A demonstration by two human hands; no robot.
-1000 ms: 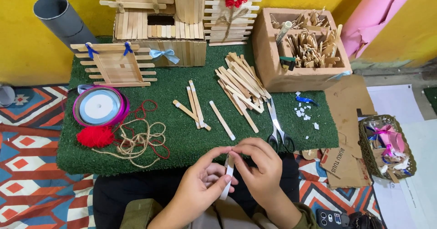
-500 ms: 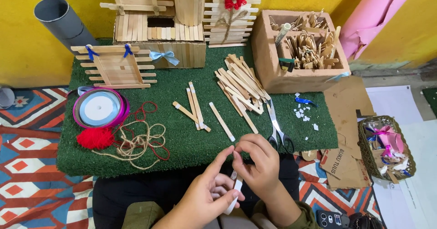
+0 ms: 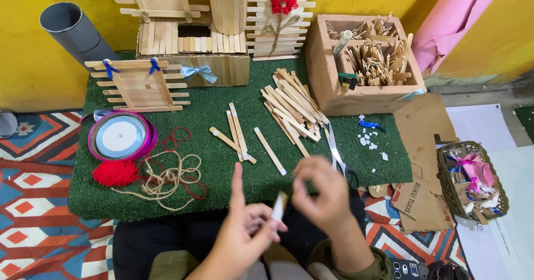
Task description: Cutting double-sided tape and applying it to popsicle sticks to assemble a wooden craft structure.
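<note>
Since half a second ago the left hand (image 3: 245, 233) has raised its forefinger straight up, and the right hand (image 3: 322, 194) has blurred as it shifts over the stick. From the head view, a brown cardboard box (image 3: 364, 93) with compartments full of wooden sticks stands at the right back of the green turf surface (image 3: 222, 174), and flat brown cardboard pieces (image 3: 423, 146), one bearing dark printed lettering, lie off its right edge beside a small woven basket (image 3: 473, 180). A grey tube (image 3: 75, 30) leans at the left back. The pale wooden stick (image 3: 278, 209) sits below the surface's front edge, pinched by the left hand's thumb and curled fingers, its top end just under the right hand, whose fingers are bunched together; whether they touch the stick I cannot tell
</note>
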